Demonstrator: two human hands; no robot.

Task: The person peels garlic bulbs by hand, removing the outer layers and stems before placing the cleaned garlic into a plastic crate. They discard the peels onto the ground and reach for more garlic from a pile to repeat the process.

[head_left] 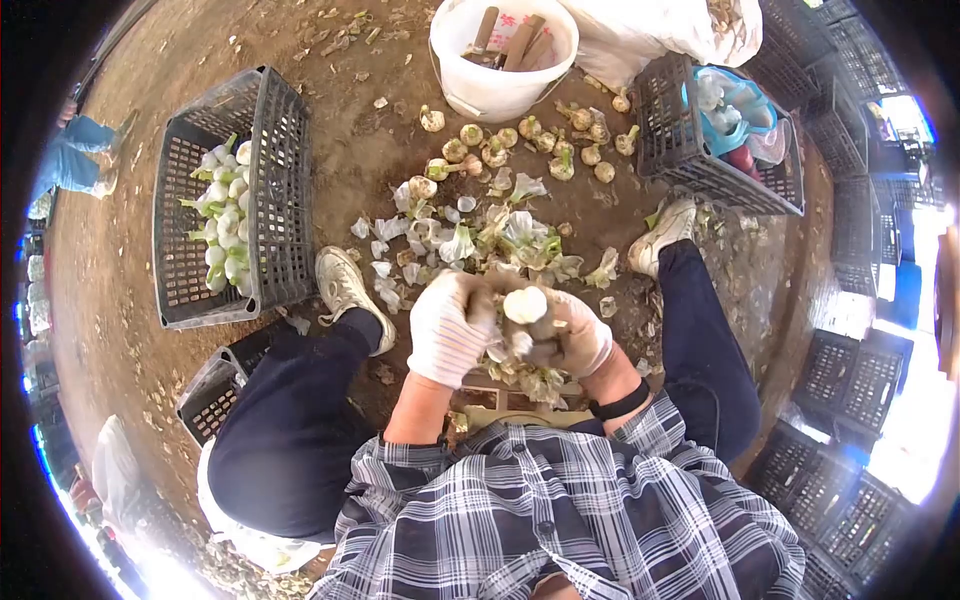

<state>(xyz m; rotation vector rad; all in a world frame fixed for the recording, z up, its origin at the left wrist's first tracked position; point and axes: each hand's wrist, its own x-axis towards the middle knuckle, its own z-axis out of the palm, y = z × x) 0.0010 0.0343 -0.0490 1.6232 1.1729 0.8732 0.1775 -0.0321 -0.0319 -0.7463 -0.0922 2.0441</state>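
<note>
Both my hands wear striped, soiled gloves and meet above a heap of garlic skins (525, 235). A pale garlic bulb (525, 305) shows between them, touching the fingers of my right hand (575, 335), which are curled round it. My left hand (452, 325) is beside the bulb with its fingers bent inward; what its fingertips pinch is too blurred to make out. Loose skins hang just under the bulb. Unpeeled garlic bulbs (495, 152) lie on the dirt floor beyond the heap.
A black crate (280, 200) with peeled garlic stands at left, another crate (668, 140) with blue plastic at right. A white bucket (505, 95) holding wooden handles is at the top, beside a white sack (640, 35). A person's legs (75, 155) show far left.
</note>
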